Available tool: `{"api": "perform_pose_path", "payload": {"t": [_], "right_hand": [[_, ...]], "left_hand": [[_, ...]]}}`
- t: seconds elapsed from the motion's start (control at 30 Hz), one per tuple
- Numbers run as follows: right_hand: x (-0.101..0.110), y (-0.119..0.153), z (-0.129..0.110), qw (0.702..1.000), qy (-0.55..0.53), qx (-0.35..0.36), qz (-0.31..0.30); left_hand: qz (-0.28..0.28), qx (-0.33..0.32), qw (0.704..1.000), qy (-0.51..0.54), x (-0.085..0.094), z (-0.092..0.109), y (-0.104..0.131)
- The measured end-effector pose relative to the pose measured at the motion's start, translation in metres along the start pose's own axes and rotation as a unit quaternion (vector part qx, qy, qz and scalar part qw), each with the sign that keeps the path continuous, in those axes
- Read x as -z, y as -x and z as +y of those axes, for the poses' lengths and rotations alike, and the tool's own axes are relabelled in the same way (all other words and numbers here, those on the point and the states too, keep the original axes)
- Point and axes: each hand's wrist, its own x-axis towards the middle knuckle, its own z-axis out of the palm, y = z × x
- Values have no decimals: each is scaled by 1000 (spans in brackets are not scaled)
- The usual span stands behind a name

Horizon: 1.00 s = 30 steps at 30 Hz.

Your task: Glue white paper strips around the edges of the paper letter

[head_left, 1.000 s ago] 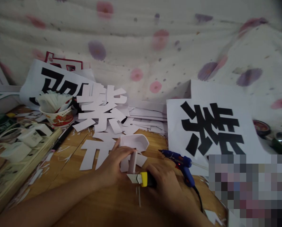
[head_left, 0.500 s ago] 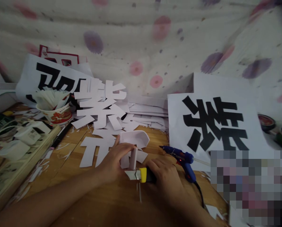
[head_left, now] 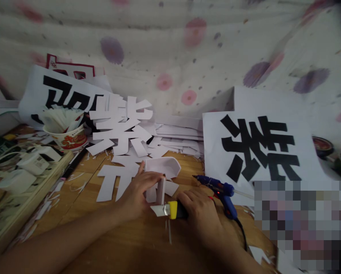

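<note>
My left hand (head_left: 138, 193) grips a white foam-board piece with raised walls (head_left: 163, 167), its thumb and fingers closed around the near end. My right hand (head_left: 200, 211) is wrapped around a black and yellow utility knife (head_left: 173, 210). The knife's blade points left and lies against or just below the bottom of the upright white wall; whether it touches cannot be made out. Thin white slivers (head_left: 169, 232) lie on the wood below the blade. Flat white cut-out shapes (head_left: 107, 182) rest beside and behind my left hand.
A blue glue gun (head_left: 216, 186) with a black cord lies right of my right hand. Printed character sheets (head_left: 213, 152) stand behind it. At left are a power strip (head_left: 30, 209) with plugs, a black marker (head_left: 74, 163) and a paper bowl (head_left: 70, 139) of glue sticks. White cut-out characters (head_left: 121, 129) are stacked at the back.
Almost nothing differs. My right hand and the knife have shifted very slightly; my left hand keeps its hold on the foam-board piece.
</note>
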Motion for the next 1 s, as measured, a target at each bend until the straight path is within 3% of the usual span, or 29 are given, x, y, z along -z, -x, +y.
{"api": "perform_pose_path", "payload": {"t": [0.43, 0.7, 1.0], "right_hand": [[1, 1, 2, 999, -5, 16, 45], [6, 0, 0, 999, -4, -15, 31], [10, -2, -2, 999, -13, -26, 43]], "left_hand": [[20, -27, 999, 33, 1, 1, -1], [38, -13, 997, 61, -4, -4, 2], [49, -21, 998, 22, -10, -5, 5]]}}
